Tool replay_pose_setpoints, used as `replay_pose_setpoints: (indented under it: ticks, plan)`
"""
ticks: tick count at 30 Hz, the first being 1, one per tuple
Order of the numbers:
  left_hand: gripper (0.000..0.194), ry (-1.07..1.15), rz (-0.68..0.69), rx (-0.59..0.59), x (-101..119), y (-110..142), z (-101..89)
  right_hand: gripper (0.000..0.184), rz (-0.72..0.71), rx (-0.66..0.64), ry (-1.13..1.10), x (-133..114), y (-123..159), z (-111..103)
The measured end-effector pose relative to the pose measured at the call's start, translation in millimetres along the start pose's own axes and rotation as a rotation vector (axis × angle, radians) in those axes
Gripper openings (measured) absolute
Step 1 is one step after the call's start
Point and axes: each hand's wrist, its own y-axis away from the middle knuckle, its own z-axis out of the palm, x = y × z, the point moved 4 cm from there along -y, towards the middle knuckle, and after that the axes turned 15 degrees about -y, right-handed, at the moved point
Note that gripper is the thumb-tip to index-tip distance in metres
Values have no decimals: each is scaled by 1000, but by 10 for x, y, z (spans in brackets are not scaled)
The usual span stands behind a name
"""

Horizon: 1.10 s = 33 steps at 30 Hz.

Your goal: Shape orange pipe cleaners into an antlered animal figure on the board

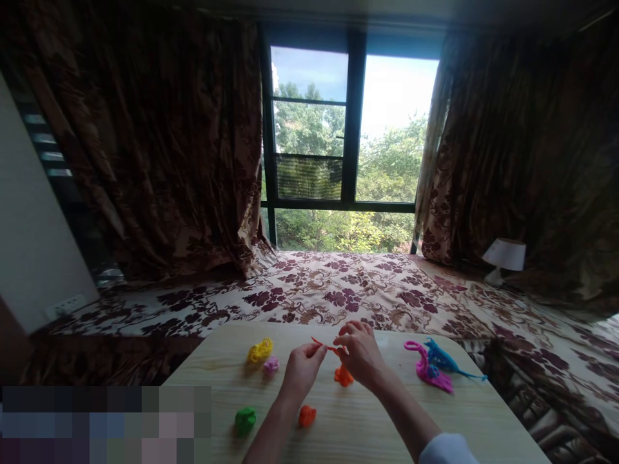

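Note:
Both my hands are raised over a light wooden table (367, 425) and pinch one thin orange pipe cleaner (321, 344) between them. My left hand (304, 368) grips its left part with thumb and forefinger. My right hand (360, 351) pinches its right end, fingers curled. Just below my right hand lies a small orange twisted piece (343, 376). Another orange-red bundle (307, 415) sits near my left forearm.
On the table lie a yellow coil (260, 350), a small pink piece (271, 365), a green bundle (245, 420), and pink (428, 370) and blue (447, 361) pipe cleaners at right. Behind is a floral-covered bed (338, 290), curtains, a window and a white lamp (505, 258).

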Motion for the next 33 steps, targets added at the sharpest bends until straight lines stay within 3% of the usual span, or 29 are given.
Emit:
replay_pose_setpoints:
  ticks: [17, 33]
  plan:
    - [31, -65, 29, 44, 48, -87, 47, 6, 42, -114, -9, 168, -104, 79]
    - [24, -56, 79, 34, 120, -85, 43, 15, 35, -98, -80, 118, -121, 24]
